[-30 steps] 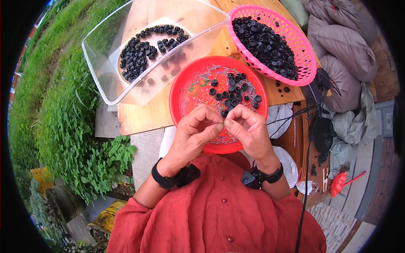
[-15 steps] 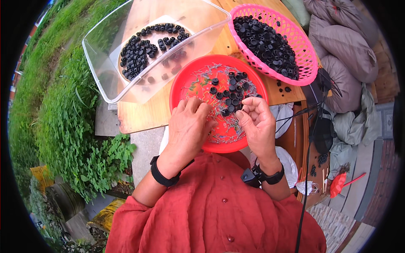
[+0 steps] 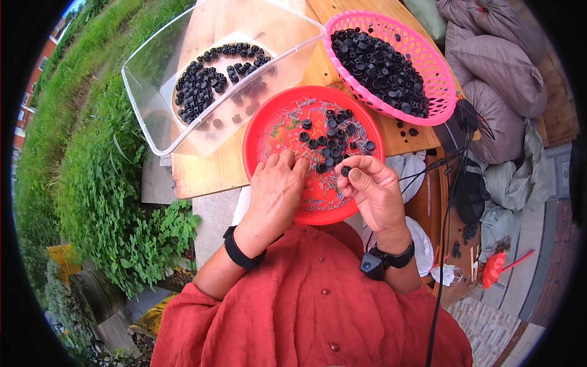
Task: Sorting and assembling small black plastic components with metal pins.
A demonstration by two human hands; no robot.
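A red round tray (image 3: 249, 131) lies in front of me, scattered with thin grey pin-like pieces (image 3: 306, 110) and a cluster of small black caps (image 3: 332, 144). My right hand (image 3: 376, 192), at the tray's right near edge, pinches one black cap (image 3: 346, 171) between thumb and forefinger. Over the tray's left near part, my left hand (image 3: 275, 189) points down with its fingers bent and close together. Its fingertips are hidden, so what they hold cannot be made out.
A pink lattice basket (image 3: 443, 92) full of black caps stands at the far right. On the wooden table (image 3: 205, 174), a clear plastic box (image 3: 153, 150) at the far left holds more black pieces on a round pale dish. Black cables (image 3: 449, 183) hang at the right.
My right hand has turned a little, and the black cap in its pinch now shows clearly. My left hand has shifted slightly, its fingers drawn closer together. The whole view has tilted slightly.
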